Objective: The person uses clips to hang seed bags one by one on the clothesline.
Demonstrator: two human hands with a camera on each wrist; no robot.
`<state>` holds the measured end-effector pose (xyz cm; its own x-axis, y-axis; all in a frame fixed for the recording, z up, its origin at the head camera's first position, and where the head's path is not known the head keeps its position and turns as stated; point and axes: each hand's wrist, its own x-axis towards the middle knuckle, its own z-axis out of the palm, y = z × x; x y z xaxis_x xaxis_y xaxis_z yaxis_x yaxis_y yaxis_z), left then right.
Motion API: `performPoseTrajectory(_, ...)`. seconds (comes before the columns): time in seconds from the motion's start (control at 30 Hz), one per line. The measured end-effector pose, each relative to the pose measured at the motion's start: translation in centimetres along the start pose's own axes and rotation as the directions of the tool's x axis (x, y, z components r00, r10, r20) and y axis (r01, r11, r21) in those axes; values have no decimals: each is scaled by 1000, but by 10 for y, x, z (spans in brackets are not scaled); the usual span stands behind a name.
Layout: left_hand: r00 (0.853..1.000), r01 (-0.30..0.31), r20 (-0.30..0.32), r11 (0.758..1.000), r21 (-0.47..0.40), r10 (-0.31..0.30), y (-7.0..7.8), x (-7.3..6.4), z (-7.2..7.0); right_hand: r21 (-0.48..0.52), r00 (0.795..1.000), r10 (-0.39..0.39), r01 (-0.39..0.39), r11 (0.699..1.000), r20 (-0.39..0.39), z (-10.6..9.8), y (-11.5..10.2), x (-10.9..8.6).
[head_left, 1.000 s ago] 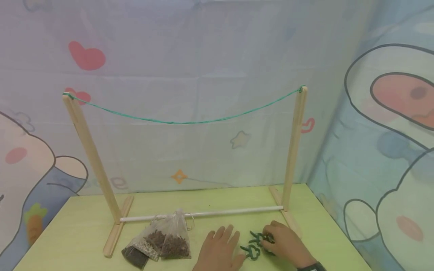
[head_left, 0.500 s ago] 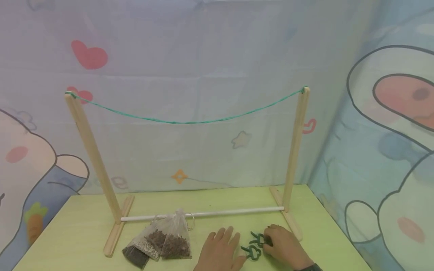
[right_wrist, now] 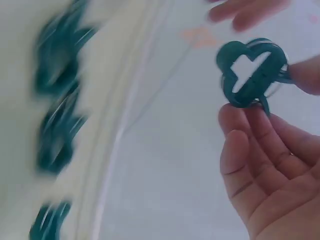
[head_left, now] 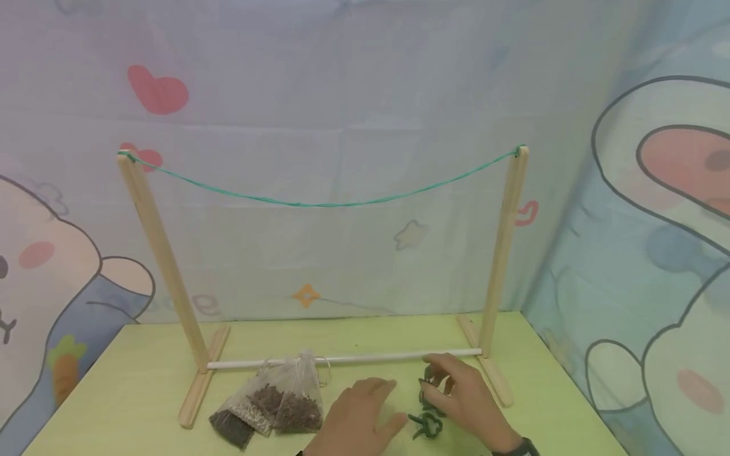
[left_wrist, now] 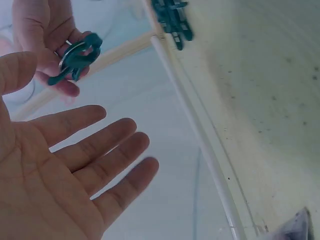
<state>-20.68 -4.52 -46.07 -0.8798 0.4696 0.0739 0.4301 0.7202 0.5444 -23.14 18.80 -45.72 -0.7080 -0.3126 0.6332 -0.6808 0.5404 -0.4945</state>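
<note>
My right hand (head_left: 464, 396) pinches a green plastic plant clip (right_wrist: 255, 75) with a flower-shaped outline, held above the table. In the right wrist view, the thumb and fingers (right_wrist: 245, 160) meet at its handle side. My left hand (head_left: 356, 421) hovers to the left, holding nothing; its spread fingers and palm (left_wrist: 65, 165) show in the left wrist view. Below the right hand, another green clip (head_left: 429, 425) lies on the table. Several loose green clips (right_wrist: 59, 65) appear blurred in the right wrist view.
Several clear bags (head_left: 299, 405) of brown, pale and black grains lie left of my hands. Behind stands a wooden frame with a left post (head_left: 165, 259), right post (head_left: 504, 253), white bottom rod (head_left: 388, 358) and sagging green cord (head_left: 313, 204). A printed cloth (head_left: 342, 266) hangs behind.
My right hand has picked up a clip from the table and lifted it slightly leftward and away from me. My left hand has risen off the table, its thumb spread. The view has shifted slightly.
</note>
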Motion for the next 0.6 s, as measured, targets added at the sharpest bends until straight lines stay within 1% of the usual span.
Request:
performPoseTrajectory(0.03, 1000, 9, 0, 998, -69, -9, 0, -1, -4, 55, 1000, -21, 22, 998, -15, 1, -5, 3)
performPoseTrajectory(0.07, 1000, 16, -4, 990, -139, -17, 1, -3, -7, 109, 999, -37, 39, 993, -19, 3, -10, 6)
performPoseTrajectory(0.13, 1000, 0, -23, 964, -266, -6, 0, -4, -13, 207, 999, -47, 50, 977, -19, 6, -18, 12)
performPoseTrajectory(0.2, 998, -44, -63, 935, -352, 23, -2, -4, -17, 277, 998, -54, 58, 959, -24, 10, -25, 17)
performPoseTrajectory(0.27, 992, -99, -112, 901, -423, 56, -4, -3, -18, 336, 998, -53, 57, 940, -21, 14, -29, 20)
performPoseTrajectory(0.3, 988, -124, -135, 884, -451, 70, -5, -2, -18, 361, 999, -51, 53, 931, -17, 16, -31, 20)
performPoseTrajectory(0.37, 982, -152, -173, 853, -499, 73, -6, -1, -18, 400, 999, -37, 37, 916, -7, 19, -34, 21)
performPoseTrajectory(0.47, 974, -177, -218, 823, -540, 66, -6, -2, -18, 435, 1000, -25, 18, 900, 11, 22, -35, 21)
performPoseTrajectory(0.53, 969, -187, -238, 819, -542, 64, -6, -2, -19, 443, 1000, -23, 14, 897, 16, 23, -34, 20)
performPoseTrajectory(0.6, 966, -193, -250, 824, -533, 65, -6, -1, -20, 444, 999, -28, 18, 896, 17, 24, -32, 20)
